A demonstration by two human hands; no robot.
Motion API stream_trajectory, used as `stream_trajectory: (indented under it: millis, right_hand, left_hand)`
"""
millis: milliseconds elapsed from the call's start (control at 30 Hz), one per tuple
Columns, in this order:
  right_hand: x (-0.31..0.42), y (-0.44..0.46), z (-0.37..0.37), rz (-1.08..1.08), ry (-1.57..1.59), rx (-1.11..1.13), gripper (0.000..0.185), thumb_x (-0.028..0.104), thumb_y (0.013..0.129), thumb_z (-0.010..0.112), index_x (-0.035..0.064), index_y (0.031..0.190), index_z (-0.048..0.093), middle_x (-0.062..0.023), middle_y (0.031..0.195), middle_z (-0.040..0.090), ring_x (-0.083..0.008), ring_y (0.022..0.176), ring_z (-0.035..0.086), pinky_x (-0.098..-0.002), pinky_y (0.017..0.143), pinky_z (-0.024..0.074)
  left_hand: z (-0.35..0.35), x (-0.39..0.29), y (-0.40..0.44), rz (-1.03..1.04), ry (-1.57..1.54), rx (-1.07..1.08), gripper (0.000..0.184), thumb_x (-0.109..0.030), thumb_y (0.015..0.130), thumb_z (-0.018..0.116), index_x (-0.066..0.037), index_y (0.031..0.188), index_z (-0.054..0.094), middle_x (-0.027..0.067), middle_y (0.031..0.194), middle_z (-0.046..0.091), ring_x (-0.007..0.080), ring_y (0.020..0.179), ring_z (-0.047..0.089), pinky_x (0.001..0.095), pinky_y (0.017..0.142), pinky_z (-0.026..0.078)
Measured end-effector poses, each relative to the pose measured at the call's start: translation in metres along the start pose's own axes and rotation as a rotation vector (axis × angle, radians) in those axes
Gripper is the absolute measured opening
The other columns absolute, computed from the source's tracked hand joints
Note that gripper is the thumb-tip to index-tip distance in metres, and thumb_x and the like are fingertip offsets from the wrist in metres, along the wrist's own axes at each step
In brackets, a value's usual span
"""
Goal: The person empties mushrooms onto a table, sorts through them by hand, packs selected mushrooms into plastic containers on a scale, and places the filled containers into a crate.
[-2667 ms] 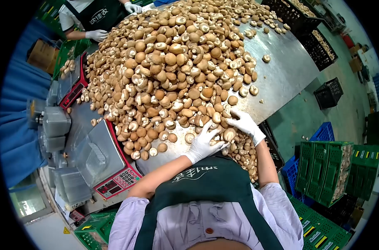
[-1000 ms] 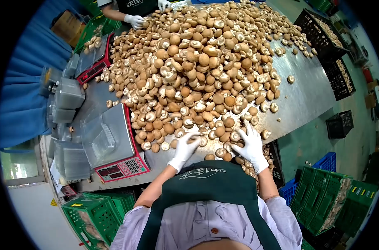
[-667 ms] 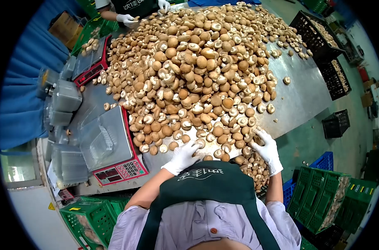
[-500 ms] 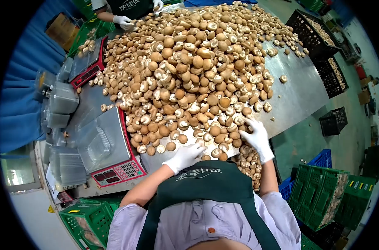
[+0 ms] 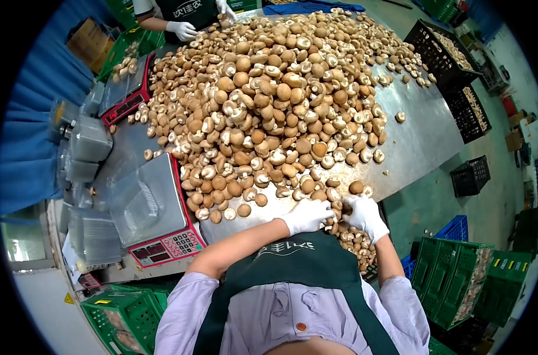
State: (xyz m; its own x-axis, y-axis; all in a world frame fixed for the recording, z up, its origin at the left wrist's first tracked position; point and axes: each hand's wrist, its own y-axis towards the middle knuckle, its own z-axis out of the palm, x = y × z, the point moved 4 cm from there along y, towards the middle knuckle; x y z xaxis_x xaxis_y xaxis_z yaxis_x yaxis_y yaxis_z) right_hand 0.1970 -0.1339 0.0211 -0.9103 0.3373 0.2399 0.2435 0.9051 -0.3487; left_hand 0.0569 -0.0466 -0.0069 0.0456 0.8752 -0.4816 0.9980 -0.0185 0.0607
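My left hand (image 5: 309,215), in a white glove, reaches right across the front of the metal table, fingers bent together against a few mushrooms. Facing it, my right hand (image 5: 365,216), also gloved, curls its fingers around mushrooms at the table's front edge; the fingertips are partly hidden among them. A brown mushroom (image 5: 356,187) sits just above the right hand. Below both hands, more mushrooms (image 5: 356,244) lie lower than the tabletop, beside my green apron (image 5: 292,254). The large mushroom pile (image 5: 269,106) spreads over the table beyond.
A red-framed scale (image 5: 168,248) with a clear plastic tray (image 5: 142,204) stands left, near stacked plastic trays (image 5: 94,236). Another scale (image 5: 127,103) is behind it. Across the table is a co-worker's gloved hand (image 5: 181,30). Green crates (image 5: 452,278) and black crates (image 5: 443,56) stand right.
My left hand has moved right and my right hand slightly down, bringing them close together. Mushrooms at the front have shifted right between them, exposing more tabletop.
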Motion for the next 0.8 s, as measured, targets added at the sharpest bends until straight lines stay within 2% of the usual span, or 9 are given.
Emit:
stream_trajectory:
  millis: [133,233,367,467,533,600,667,767,800]
  right_hand:
    - [-0.022,-0.021,-0.003,0.169,0.003,0.242,0.039,0.033,0.067,0.07,0.0206,0.104,0.069,-0.0119,0.081,0.068,-0.0298,0.075,0.065,-0.0387,0.071,0.0529]
    - [-0.036,-0.029,-0.028,0.2,0.025,0.327,0.038,0.035,0.063,0.075,0.02,0.097,0.072,-0.0123,0.084,0.068,-0.0297,0.076,0.066,-0.0373,0.072,0.0531]
    - [-0.04,-0.003,-0.048,0.267,0.189,0.099,0.037,0.035,0.073,0.069,0.0173,0.105,0.069,-0.0171,0.088,0.068,-0.0302,0.083,0.066,-0.0391,0.076,0.0524]
    - [-0.032,0.038,-0.055,0.161,0.374,-0.126,0.039,0.035,0.074,0.069,0.015,0.108,0.068,-0.0192,0.092,0.067,-0.0312,0.087,0.065,-0.0387,0.079,0.0514]
    - [-0.017,0.068,-0.057,0.063,0.382,-0.213,0.042,0.037,0.073,0.07,0.0127,0.107,0.068,-0.0187,0.095,0.067,-0.0313,0.088,0.065,-0.0372,0.081,0.0508]
    - [0.003,0.1,-0.051,-0.008,0.436,-0.06,0.046,0.04,0.07,0.072,0.0099,0.104,0.07,-0.0166,0.095,0.068,-0.0307,0.089,0.065,-0.0359,0.082,0.0508]
    - [0.02,0.118,-0.036,-0.067,0.383,-0.001,0.049,0.044,0.069,0.073,0.01,0.103,0.07,-0.0147,0.097,0.069,-0.0291,0.091,0.065,-0.036,0.083,0.0508]
    - [0.032,0.115,-0.026,-0.182,0.356,-0.007,0.063,0.05,0.065,0.075,0.0112,0.114,0.065,-0.0146,0.105,0.067,-0.0313,0.094,0.064,-0.0373,0.083,0.0506]
    - [0.038,0.108,-0.019,-0.213,0.321,-0.002,0.065,0.049,0.065,0.075,0.0118,0.116,0.063,-0.0143,0.106,0.066,-0.0315,0.095,0.063,-0.0374,0.083,0.0504]
  left_hand:
    - [0.003,-0.018,0.01,0.034,-0.203,-0.049,0.042,-0.019,0.077,0.06,-0.023,0.119,0.058,0.0067,0.111,0.057,0.0265,0.086,0.063,0.0385,0.061,0.052]
    - [-0.003,-0.02,0.01,0.078,-0.24,-0.093,0.044,-0.02,0.079,0.061,-0.021,0.122,0.057,0.006,0.112,0.058,0.0251,0.084,0.064,0.0376,0.063,0.053]
    - [-0.052,0.0,-0.016,-0.136,-0.359,-0.385,0.038,-0.017,0.078,0.064,-0.017,0.116,0.061,0.0047,0.111,0.061,0.0196,0.076,0.064,0.0311,0.065,0.054]
    - [-0.082,0.023,-0.056,-0.358,-0.193,-0.732,0.038,-0.01,0.072,0.067,-0.011,0.11,0.064,0.0087,0.111,0.063,0.024,0.092,0.065,0.0318,0.075,0.054]
    - [-0.092,0.033,-0.081,-0.505,-0.015,-0.672,0.04,-0.009,0.071,0.064,-0.009,0.111,0.061,0.0106,0.108,0.061,0.025,0.09,0.062,0.0353,0.071,0.054]
    - [-0.089,0.042,-0.098,-0.555,0.132,-0.615,0.045,-0.007,0.071,0.061,-0.009,0.116,0.058,0.0112,0.104,0.06,0.0243,0.089,0.061,0.0365,0.067,0.054]
    - [-0.058,0.053,-0.112,-0.74,0.18,-0.217,0.049,-0.011,0.072,0.059,-0.012,0.12,0.055,0.0105,0.098,0.058,0.0284,0.087,0.061,0.0395,0.068,0.053]
    - [-0.038,0.046,-0.102,-0.74,0.281,-0.156,0.054,-0.009,0.069,0.057,-0.007,0.123,0.051,0.0118,0.105,0.054,0.0294,0.085,0.062,0.0401,0.066,0.053]
    - [-0.031,0.049,-0.096,-0.771,0.125,-0.14,0.059,-0.01,0.068,0.058,-0.005,0.126,0.047,0.0144,0.107,0.053,0.0313,0.085,0.062,0.0407,0.067,0.053]
